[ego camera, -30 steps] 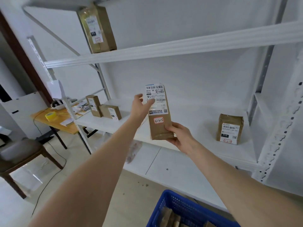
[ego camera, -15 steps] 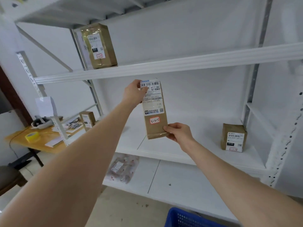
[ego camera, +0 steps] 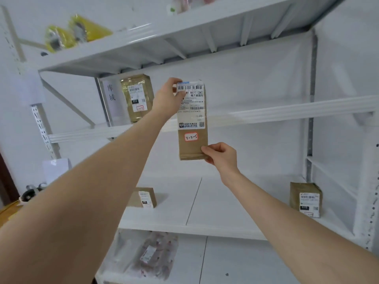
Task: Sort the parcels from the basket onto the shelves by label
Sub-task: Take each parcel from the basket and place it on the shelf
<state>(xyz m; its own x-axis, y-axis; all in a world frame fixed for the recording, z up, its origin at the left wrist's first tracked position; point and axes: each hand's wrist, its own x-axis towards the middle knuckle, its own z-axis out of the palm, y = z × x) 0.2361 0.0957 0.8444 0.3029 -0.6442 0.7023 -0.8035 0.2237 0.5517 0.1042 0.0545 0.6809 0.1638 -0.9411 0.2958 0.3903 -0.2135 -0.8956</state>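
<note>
Parcel (ego camera: 192, 119) lifted higher, left grip (ego camera: 167, 97) clasping top, right grip (ego camera: 222, 156) pinching bottom, shelf beam (ego camera: 287, 112) behind, box (ego camera: 137, 97) nearby

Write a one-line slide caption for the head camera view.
Left hand pinches the top and right hand the bottom of a tall brown cardboard parcel, held upright before white metal shelves.

parcel (ego camera: 191, 119) reads BS77, red sticker (ego camera: 191, 137) 3-2-5

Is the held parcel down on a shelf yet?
No, in the air: parcel upright, left hand pinching its top, right hand its bottom corner, resting on no shelf.
</note>
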